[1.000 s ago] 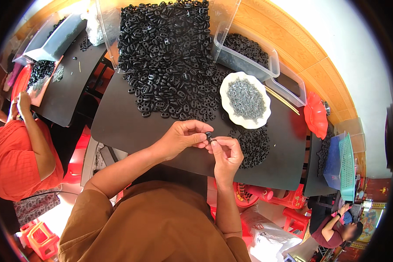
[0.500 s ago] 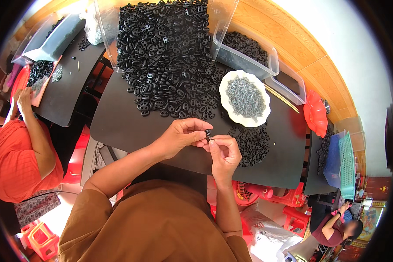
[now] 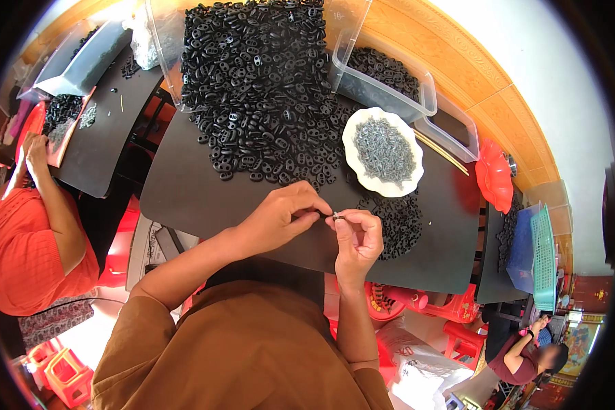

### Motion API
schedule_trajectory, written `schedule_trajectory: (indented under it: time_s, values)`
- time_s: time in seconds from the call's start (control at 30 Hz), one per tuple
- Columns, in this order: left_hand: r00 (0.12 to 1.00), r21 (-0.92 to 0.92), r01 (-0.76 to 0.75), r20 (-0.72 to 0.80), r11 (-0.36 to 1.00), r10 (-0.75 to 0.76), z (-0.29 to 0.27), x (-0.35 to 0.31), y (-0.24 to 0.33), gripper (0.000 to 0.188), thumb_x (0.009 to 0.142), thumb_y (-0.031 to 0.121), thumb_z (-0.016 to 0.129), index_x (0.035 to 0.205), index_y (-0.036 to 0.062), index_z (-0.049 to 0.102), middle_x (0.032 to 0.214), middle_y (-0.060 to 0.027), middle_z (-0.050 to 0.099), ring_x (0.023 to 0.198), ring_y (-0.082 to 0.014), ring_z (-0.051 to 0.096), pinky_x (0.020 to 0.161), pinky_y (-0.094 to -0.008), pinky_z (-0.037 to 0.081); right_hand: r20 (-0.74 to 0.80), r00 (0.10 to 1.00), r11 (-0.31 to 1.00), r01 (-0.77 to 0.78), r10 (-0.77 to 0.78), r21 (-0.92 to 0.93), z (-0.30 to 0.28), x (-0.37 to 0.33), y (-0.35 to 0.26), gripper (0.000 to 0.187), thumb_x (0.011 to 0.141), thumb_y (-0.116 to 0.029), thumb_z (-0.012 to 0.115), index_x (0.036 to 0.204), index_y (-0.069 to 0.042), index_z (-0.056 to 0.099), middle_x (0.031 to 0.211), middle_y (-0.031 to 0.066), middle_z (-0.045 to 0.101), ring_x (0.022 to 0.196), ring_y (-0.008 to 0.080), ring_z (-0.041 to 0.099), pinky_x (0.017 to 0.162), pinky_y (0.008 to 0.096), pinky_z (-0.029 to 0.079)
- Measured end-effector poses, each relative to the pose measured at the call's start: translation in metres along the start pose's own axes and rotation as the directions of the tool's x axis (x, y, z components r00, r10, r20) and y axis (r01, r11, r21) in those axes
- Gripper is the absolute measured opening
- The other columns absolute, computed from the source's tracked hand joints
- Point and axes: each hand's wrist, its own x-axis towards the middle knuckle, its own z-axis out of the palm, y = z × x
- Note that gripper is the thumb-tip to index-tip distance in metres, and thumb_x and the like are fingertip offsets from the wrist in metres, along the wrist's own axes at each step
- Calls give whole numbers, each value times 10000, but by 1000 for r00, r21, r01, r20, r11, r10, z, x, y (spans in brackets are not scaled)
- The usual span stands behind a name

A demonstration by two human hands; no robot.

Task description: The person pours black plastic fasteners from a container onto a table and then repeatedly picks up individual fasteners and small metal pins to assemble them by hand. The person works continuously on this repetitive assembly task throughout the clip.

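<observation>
Now, near the tabletop's (image 3: pixel 205 198) front edge, your left hand (image 3: pixel 280 215) and right hand (image 3: pixel 359 236) pinch one small black piece (image 3: pixel 335 216); assembly under way, next seat it squarely.

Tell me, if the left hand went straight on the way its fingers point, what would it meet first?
Probably the right hand, whose fingertips almost touch the left hand around a small part.

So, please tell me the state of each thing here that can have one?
Left hand: pinching a small part.
Right hand: pinching the same part.
White scalloped plate: heaped with small grey metal pieces.
Clear plastic bin: open, partly filled with black pieces.
Pile of black plastic links: loose on the black table.
</observation>
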Motion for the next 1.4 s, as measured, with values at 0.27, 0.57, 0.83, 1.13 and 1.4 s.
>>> schedule_trajectory:
  time_s: [0.27,0.57,0.83,1.13,1.4]
  values:
    - [994,-428,94,-16,899,-111,15,3,-13,135,953,-56,618,1073,-18,666,1064,-62,623,956,-135,662,825,-276,559,16,988,986,-156,155,53,-2,0,0,125,946,49,655,1054,10,605,1016,84,642,882,148,662,813,283,565]
    - [990,-482,132,23,866,-138,15,6,-19,132,968,-4,635,1095,-15,671,1069,-48,642,975,-122,657,876,-276,539,44,946,933,-324,321,158,-4,6,0,103,973,-22,643,1073,-5,625,919,52,661,803,123,659,729,257,551]
    - [970,-535,222,38,815,-238,17,5,-11,184,996,34,614,1171,-17,643,1096,-48,674,982,-103,654,897,-273,545,96,927,875,-374,363,306,-8,8,7,105,977,-58,657,1068,-15,626,923,50,666,786,118,656,715,258,543]
    - [965,-512,208,-30,833,-260,12,10,-16,169,1006,41,595,1170,10,616,1083,-52,686,921,-96,654,808,-249,544,81,926,887,-376,368,267,-15,10,9,111,980,-54,653,1077,-14,617,941,47,661,816,129,668,726,261,543]
    - [972,-425,218,12,878,-236,-6,5,-20,256,983,55,612,1232,30,665,1046,-30,703,867,-74,620,787,-242,522,89,931,931,-359,354,63,-13,11,-1,79,970,-12,648,1048,-1,639,927,49,663,813,143,697,724,263,570]
